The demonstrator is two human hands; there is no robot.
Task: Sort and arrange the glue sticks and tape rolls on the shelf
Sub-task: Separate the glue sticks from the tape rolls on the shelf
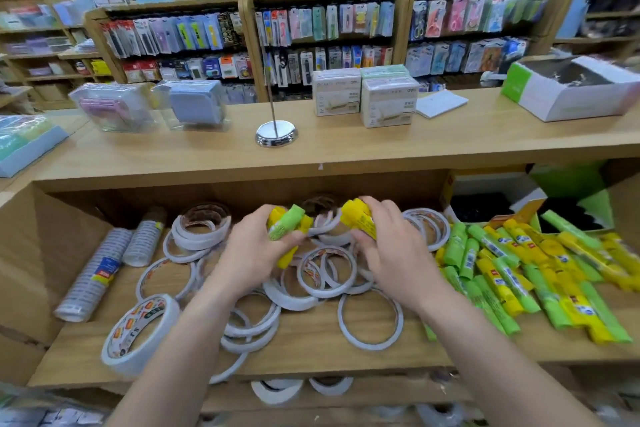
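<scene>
The left hand (254, 248) is curled round a few green and yellow glue sticks (285, 227). The right hand (389, 253) grips a yellow bundle (358, 218) of them. Both hang over loose tape rolls (320, 274) mid-shelf, just under the worktop (346, 152) edge.

More sticks lie in a pile (519, 274) at the right, reaching near the front of the shelf (311, 354). A wide roll (138, 333) sits tilted at the front-left edge, and a thin roll (228, 367) overhangs the lip. Bare wood shows along the front between rolls and pile. Sleeved stacks (93, 274) lie by the left cardboard wall.

The labels on sticks and rolls are too blurred to read. The boxes (388, 100) on the worktop bear faint print, also unreadable.
</scene>
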